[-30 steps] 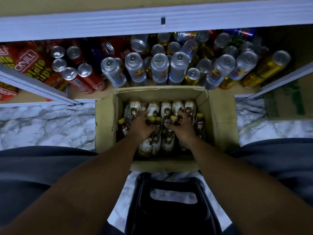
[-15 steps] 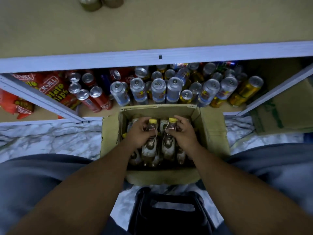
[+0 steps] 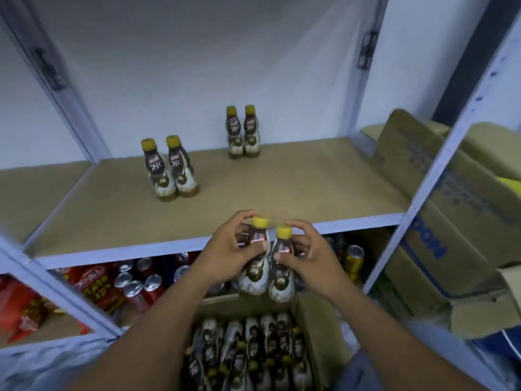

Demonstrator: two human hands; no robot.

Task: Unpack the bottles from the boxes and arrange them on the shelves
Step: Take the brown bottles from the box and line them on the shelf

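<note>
My left hand (image 3: 229,249) grips a brown bottle with a yellow cap (image 3: 255,266). My right hand (image 3: 306,256) grips a second such bottle (image 3: 282,277) beside it. Both bottles are upright, side by side, in the air in front of the shelf's front edge and above the open cardboard box (image 3: 318,328). Several more bottles lie in the box (image 3: 251,351). On the tan shelf board (image 3: 296,187) one pair of bottles (image 3: 172,170) stands left of middle. Another pair (image 3: 242,134) stands at the back.
The lower shelf holds several cans (image 3: 141,286) and red snack bags (image 3: 95,283). Stacked cardboard boxes (image 3: 439,221) fill the right side beyond a blue upright post (image 3: 417,204). Another post (image 3: 64,294) slants at the left.
Both hands have lifted a bottle each out of the box up to shelf height. My view has swung from the box up to the shelf.
</note>
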